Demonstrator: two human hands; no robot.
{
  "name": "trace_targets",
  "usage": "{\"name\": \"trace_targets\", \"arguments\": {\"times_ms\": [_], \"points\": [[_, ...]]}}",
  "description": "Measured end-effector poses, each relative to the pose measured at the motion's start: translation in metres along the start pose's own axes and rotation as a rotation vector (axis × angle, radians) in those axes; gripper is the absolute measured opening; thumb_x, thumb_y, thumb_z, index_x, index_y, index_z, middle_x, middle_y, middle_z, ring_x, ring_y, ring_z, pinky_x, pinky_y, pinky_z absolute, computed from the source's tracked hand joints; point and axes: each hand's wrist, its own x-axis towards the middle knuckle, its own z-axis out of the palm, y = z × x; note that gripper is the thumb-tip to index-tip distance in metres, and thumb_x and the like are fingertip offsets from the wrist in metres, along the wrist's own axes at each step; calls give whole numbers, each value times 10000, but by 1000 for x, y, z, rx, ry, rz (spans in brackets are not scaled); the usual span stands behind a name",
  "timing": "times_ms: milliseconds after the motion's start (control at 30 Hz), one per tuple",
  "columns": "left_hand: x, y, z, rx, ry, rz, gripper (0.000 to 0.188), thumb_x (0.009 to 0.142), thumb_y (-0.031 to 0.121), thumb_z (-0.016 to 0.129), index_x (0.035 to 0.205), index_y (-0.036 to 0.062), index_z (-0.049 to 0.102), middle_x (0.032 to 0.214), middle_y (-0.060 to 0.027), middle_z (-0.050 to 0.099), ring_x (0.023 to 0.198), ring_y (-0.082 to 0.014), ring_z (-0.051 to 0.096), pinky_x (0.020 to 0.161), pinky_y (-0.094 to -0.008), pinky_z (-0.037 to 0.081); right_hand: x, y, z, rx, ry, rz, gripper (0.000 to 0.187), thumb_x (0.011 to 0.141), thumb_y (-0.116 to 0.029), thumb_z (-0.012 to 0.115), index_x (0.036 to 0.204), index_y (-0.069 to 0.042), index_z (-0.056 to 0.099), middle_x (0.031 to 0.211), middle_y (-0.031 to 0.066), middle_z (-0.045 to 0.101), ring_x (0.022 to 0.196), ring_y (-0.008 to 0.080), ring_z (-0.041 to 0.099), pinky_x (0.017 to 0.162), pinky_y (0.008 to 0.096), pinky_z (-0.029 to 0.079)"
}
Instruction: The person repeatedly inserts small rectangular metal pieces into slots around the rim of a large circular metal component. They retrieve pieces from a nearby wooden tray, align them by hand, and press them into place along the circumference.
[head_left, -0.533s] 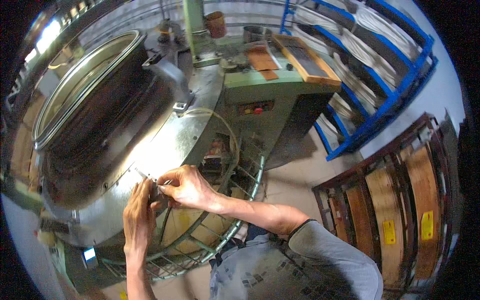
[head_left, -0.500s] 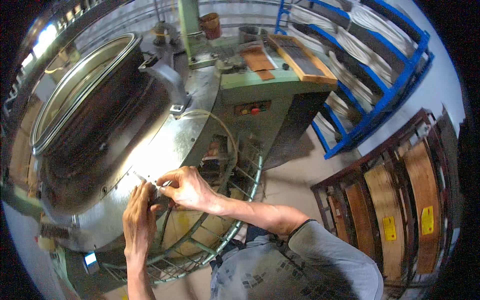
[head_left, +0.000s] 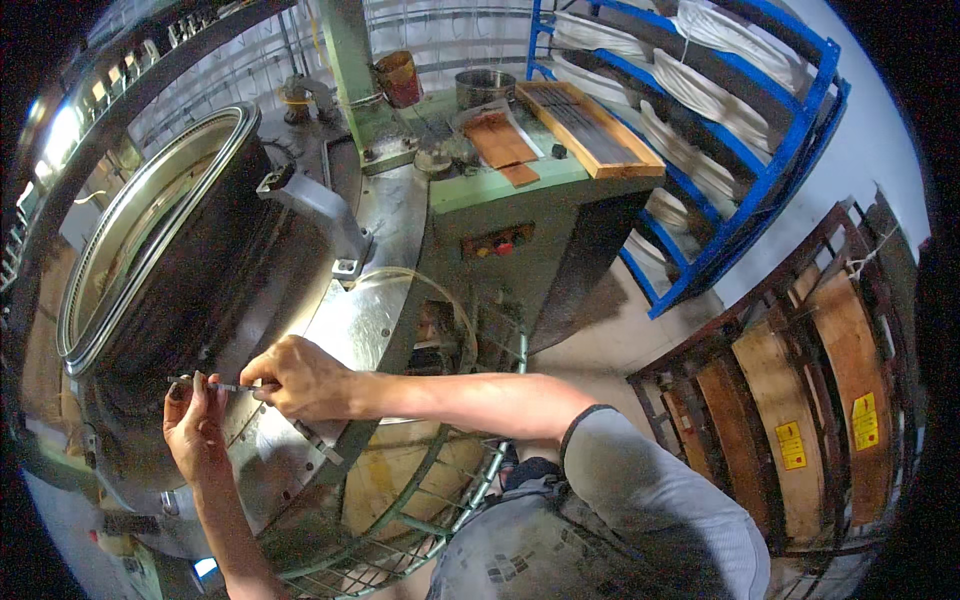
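Note:
A thin dark rod-like tool [head_left: 230, 387] spans the gap between my two hands, its exact kind too small to tell. My left hand [head_left: 197, 432] pinches it near its left end, fingertips pointing up. My right hand [head_left: 305, 380] is closed round the other end. Both hands are over the metal bed [head_left: 372, 325] of a large round machine, near the foot of its dark upright cylinder [head_left: 190, 270]. A short metal bar [head_left: 318, 442] lies at the bed's near edge, below my right hand.
A curved grey bracket [head_left: 325, 215] stands on the bed. Beyond it, a green bench [head_left: 545, 172] carries a wooden tray [head_left: 600, 135], brown sheets [head_left: 500, 140] and a metal pot [head_left: 485, 88]. Blue shelving [head_left: 745, 225] holds white coils. A curved green rail [head_left: 455, 510] runs before me; wooden panels [head_left: 775, 420] stand at right.
Both hands have moved left toward the cylinder and drawn slightly apart, with the thin tool now visible between them. The short metal bar at the bed's edge has come into view.

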Motion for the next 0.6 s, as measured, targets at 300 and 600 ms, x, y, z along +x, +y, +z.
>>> {"name": "trace_targets", "arguments": {"times_ms": [300, 600], "points": [[79, -4, -14, 83, -58, -109, 139, 882, -50, 703, 997, 16, 661, 1001, -117, 715, 930, -231, 720, 878, -345, 616, 88, 95, 25, -45, -128, -33, 228, 769, -212, 772, 865, -6, 769, 808, 195, 735, 727, 294, 727, 676, 386, 573], [144, -28, -67, 387, 41, -53, 467, 869, -17, 699, 1313, -12, 554, 1105, -151, 685, 1052, -268, 672, 907, -374, 584, 135, 178, 56, 428, -525, 86, 215, 836, -177, 705, 892, 29, 729, 708, 78, 675, 626, 147, 633, 554, 319, 512]]}}
